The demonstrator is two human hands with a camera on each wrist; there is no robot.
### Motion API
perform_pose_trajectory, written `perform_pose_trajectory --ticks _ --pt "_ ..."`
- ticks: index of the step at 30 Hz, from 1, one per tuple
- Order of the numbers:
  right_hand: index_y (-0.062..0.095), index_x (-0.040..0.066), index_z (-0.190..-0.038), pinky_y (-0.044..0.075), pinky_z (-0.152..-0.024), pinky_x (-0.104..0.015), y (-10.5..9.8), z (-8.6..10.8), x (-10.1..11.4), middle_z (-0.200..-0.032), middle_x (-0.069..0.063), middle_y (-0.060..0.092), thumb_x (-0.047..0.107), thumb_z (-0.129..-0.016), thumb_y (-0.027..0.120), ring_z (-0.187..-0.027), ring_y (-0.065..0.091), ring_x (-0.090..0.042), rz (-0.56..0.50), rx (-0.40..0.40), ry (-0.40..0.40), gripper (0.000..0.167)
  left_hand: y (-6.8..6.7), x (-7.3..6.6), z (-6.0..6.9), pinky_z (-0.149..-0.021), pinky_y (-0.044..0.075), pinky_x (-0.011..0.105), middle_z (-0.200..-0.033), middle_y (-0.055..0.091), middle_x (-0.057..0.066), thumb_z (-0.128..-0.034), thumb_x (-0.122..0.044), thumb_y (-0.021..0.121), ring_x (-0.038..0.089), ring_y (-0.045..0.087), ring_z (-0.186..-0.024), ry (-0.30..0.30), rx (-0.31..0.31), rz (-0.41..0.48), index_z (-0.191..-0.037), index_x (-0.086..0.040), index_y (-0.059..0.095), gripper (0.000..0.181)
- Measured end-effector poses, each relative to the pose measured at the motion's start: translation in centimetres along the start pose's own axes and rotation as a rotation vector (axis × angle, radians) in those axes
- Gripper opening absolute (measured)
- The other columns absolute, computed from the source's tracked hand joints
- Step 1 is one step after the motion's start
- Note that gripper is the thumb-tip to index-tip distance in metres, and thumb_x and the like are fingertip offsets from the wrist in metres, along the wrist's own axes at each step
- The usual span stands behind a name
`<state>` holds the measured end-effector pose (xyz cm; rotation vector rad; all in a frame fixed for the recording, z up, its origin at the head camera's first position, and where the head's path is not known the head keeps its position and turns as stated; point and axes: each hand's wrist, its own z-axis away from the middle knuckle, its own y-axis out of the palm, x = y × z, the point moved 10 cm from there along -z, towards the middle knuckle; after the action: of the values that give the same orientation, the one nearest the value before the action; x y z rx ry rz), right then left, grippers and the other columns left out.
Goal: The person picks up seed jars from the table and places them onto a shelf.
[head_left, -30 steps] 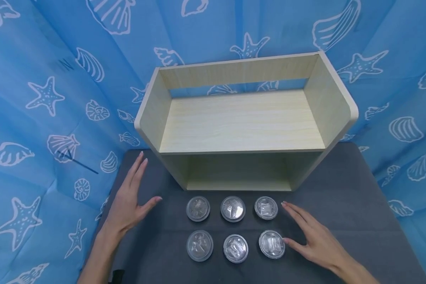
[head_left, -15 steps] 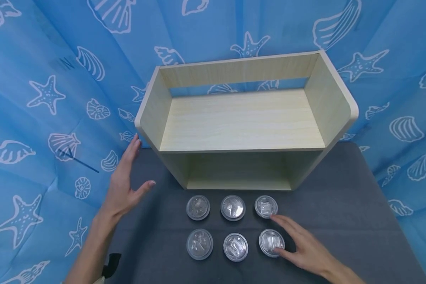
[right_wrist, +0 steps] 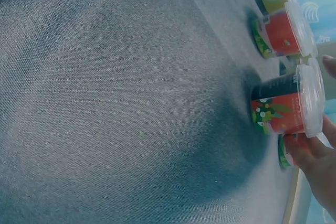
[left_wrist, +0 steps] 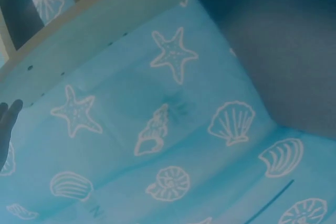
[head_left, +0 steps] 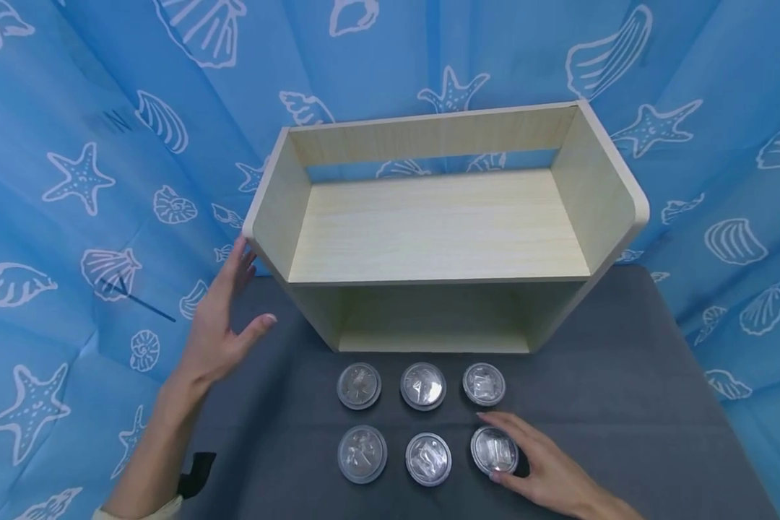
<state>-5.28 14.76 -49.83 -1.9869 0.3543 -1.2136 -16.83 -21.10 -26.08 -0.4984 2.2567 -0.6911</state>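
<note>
Two rows of lidded plastic cups stand upright before a pale wooden shelf unit (head_left: 442,224). My right hand (head_left: 546,469) spans the front-row cup at the right (head_left: 494,450), fingers at its far edge and thumb over its near edge. In the right wrist view this cup (right_wrist: 278,108) has a clear lid and a red, green and black print; the fingers (right_wrist: 299,150) reach down by the lid's rim, and the thumb tip shows apart above the lid. My left hand (head_left: 214,325) is spread, fingertips at the unit's left side panel (head_left: 273,209); contact is unclear.
More cups stand close by: one behind the spanned cup (head_left: 484,384) and one to its left (head_left: 428,459). A grey cloth (head_left: 624,375) covers the table. Blue shell-print curtains (head_left: 71,238) hang behind and at both sides. A dark strap (head_left: 196,473) hangs at the left wrist.
My right hand has moved left and nearer, from beside the right-hand cups to around the front one. My left hand has moved forward and up to the shelf unit's side. The cups stay in place.
</note>
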Motion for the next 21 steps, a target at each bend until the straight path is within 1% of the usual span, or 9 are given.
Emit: perform_pose_trajectory --ticks 3,5,7,11,14,15,17,19,21 --pt "0.05 0.022 -0.146 0.042 -0.099 -0.019 0.3 0.1 -0.2 -0.138 0.01 0.053 0.022 -0.068 0.091 -0.12 0.056 -0.012 0.002 0.004 0.017 0.088 -0.1 1.0 -0.1 -0.11 0.038 0.035 -0.163 0.025 0.005 -0.0918 -0.051 0.065 0.032 0.037 -0.142 -0.029 0.001 0.021 -0.159 -0.008 0.021 0.091" --pt "0.05 0.021 -0.145 0.043 -0.098 -0.021 0.4 0.2 -0.4 -0.138 0.01 0.054 0.021 -0.067 0.092 -0.12 0.057 -0.013 0.001 0.0 0.022 0.089 -0.2 1.3 -0.3 -0.11 0.039 0.039 -0.163 0.025 0.005 -0.0911 -0.046 0.067 0.032 0.036 -0.143 -0.028 -0.004 0.037 -0.159 -0.009 0.021 0.09" --pt "0.051 0.02 -0.145 0.046 -0.096 -0.025 0.5 0.4 -0.6 -0.137 0.01 0.054 0.021 -0.066 0.092 -0.12 0.057 -0.013 0.003 0.0 0.033 0.09 -0.2 1.4 -0.5 -0.11 0.039 0.039 -0.163 0.025 0.004 -0.0916 -0.046 0.067 0.031 0.036 -0.143 -0.027 -0.004 0.053 -0.159 -0.009 0.021 0.089" --pt "0.051 0.021 -0.146 0.051 -0.092 -0.035 1.0 0.8 -1.1 -0.137 0.01 0.055 0.023 -0.064 0.093 -0.118 0.057 -0.013 0.003 0.013 0.059 0.092 -0.2 1.2 -1.2 -0.11 0.038 0.036 -0.163 0.026 0.005 -0.093 -0.055 0.062 0.033 0.036 -0.143 -0.016 0.002 0.085 -0.159 -0.008 0.021 0.09" --pt "0.051 0.021 -0.146 0.052 -0.09 -0.038 1.3 1.0 -1.4 -0.136 0.011 0.055 0.022 -0.064 0.093 -0.118 0.058 -0.014 0.008 0.016 0.07 0.092 -0.3 1.2 -1.7 -0.11 0.038 0.036 -0.162 0.027 0.005 -0.0936 -0.054 0.061 0.033 0.037 -0.142 -0.018 0.002 0.111 -0.158 -0.008 0.023 0.088" --pt "0.051 0.02 -0.145 0.052 -0.09 -0.037 1.3 1.0 -1.4 -0.136 0.011 0.055 0.021 -0.063 0.093 -0.117 0.058 -0.013 0.011 0.014 0.069 0.092 -0.3 1.2 -1.8 -0.11 0.038 0.036 -0.162 0.028 0.005 -0.094 -0.052 0.062 0.033 0.037 -0.142 -0.02 0.001 0.122 -0.158 -0.008 0.023 0.087" --pt "0.052 0.02 -0.145 0.05 -0.093 -0.03 1.4 1.0 -1.5 -0.135 0.011 0.056 0.02 -0.063 0.093 -0.117 0.058 -0.013 0.014 0.008 0.066 0.092 -0.4 1.4 -2.0 -0.11 0.039 0.035 -0.161 0.03 0.005 -0.0942 -0.051 0.062 0.032 0.038 -0.142 -0.03 -0.005 0.134 -0.158 -0.009 0.025 0.085" --pt "0.053 0.018 -0.144 0.045 -0.096 -0.021 1.4 1.0 -1.5 -0.133 0.009 0.057 0.019 -0.062 0.093 -0.116 0.059 -0.013 0.007 0.0 0.051 0.091 -0.4 1.5 -2.2 -0.109 0.04 0.034 -0.161 0.031 0.004 -0.0943 -0.05 0.063 0.03 0.039 -0.142 -0.041 -0.011 0.15 -0.158 -0.01 0.027 0.083" --pt "0.054 0.016 -0.142 0.037 -0.098 -0.012 1.4 0.9 -1.5 -0.132 0.007 0.059 0.018 -0.062 0.093 -0.116 0.059 -0.013 -0.015 -0.008 0.032 0.089 -0.5 1.6 -2.4 -0.108 0.04 0.032 -0.16 0.031 0.003 -0.0942 -0.05 0.063 0.029 0.038 -0.142 -0.053 -0.012 0.158 -0.157 -0.012 0.028 0.082"
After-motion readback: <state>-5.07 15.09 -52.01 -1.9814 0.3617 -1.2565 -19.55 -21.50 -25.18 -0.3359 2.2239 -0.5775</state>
